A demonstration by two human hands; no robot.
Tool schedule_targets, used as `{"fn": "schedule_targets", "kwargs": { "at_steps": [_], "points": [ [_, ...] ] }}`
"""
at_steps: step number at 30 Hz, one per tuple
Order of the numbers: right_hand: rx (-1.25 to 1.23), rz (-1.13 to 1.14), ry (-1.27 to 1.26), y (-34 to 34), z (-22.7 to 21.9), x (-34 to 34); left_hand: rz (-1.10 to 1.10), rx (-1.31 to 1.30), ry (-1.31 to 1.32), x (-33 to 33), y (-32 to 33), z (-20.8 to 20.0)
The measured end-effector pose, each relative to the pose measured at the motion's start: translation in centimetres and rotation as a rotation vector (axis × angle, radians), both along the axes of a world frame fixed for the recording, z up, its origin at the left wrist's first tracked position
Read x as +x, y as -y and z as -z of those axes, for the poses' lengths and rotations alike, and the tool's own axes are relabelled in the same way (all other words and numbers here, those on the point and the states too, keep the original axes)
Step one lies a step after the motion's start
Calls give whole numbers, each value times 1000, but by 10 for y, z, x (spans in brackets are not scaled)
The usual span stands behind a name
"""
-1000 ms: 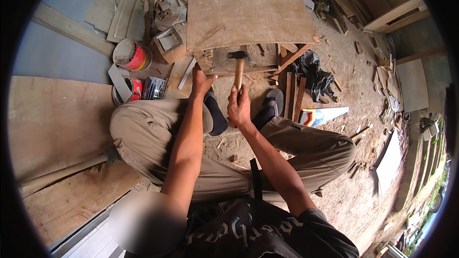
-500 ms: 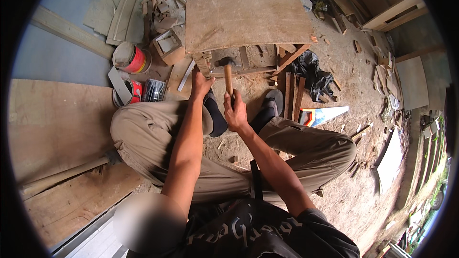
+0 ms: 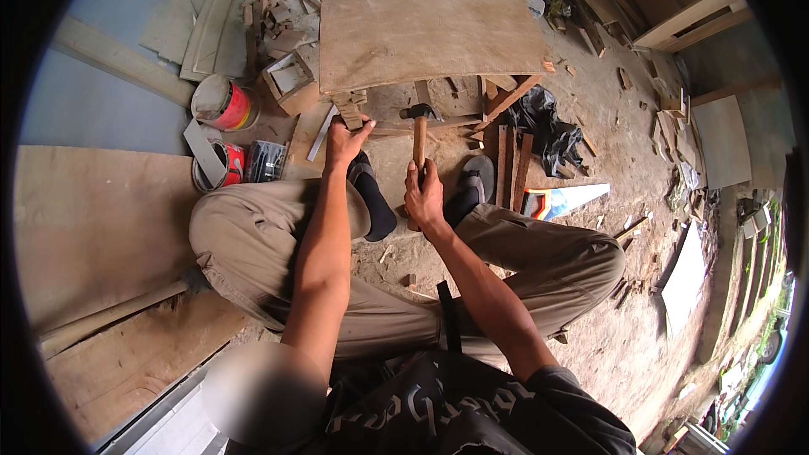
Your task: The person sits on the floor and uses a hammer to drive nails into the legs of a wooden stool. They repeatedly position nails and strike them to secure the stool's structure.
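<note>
My right hand (image 3: pixel 424 195) is wrapped round the wooden handle of a hammer (image 3: pixel 420 136), its dark head pointing away from me. My left hand (image 3: pixel 344 143) grips a short wooden leg (image 3: pixel 350 111) at the near left corner of a low plywood-topped wooden frame (image 3: pixel 430 21). A gap lies between the hammer head and that leg. Whether my left fingers also pinch a nail is too small to tell. A wooden rail (image 3: pixel 455 122) runs low across the frame's near side, behind the hammer head.
Paint cans (image 3: pixel 226 104) and an open wooden box (image 3: pixel 291 77) stand at the left. Right of my sandalled foot (image 3: pixel 479 177) lie wood strips (image 3: pixel 516 170), a handsaw (image 3: pixel 566 200) and a black plastic bag (image 3: pixel 543 131). Wood scraps (image 3: pixel 282 8) are heaped at the far left.
The hammer has swung to the right, away from the wooden leg, and stands more upright in the picture. My left hand stays at the leg. The whole view has shifted slightly.
</note>
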State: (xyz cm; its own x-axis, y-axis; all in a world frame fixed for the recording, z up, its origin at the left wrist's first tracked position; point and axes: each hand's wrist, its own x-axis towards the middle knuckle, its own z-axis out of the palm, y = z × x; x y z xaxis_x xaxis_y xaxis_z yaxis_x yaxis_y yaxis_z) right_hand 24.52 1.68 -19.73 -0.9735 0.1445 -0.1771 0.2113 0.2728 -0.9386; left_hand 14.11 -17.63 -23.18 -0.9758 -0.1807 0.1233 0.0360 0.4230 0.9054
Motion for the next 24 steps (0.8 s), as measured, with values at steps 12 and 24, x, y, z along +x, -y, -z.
{"fn": "schedule_targets", "kwargs": {
  "at_steps": [12, 24],
  "points": [
    [-66, -66, -7, 7, -10, 2, 33, 85, 30, 1, -2, 2],
    [-402, 108, -82, 30, -20, 1, 57, -28, -12, 3, 1, 9]
  ]
}}
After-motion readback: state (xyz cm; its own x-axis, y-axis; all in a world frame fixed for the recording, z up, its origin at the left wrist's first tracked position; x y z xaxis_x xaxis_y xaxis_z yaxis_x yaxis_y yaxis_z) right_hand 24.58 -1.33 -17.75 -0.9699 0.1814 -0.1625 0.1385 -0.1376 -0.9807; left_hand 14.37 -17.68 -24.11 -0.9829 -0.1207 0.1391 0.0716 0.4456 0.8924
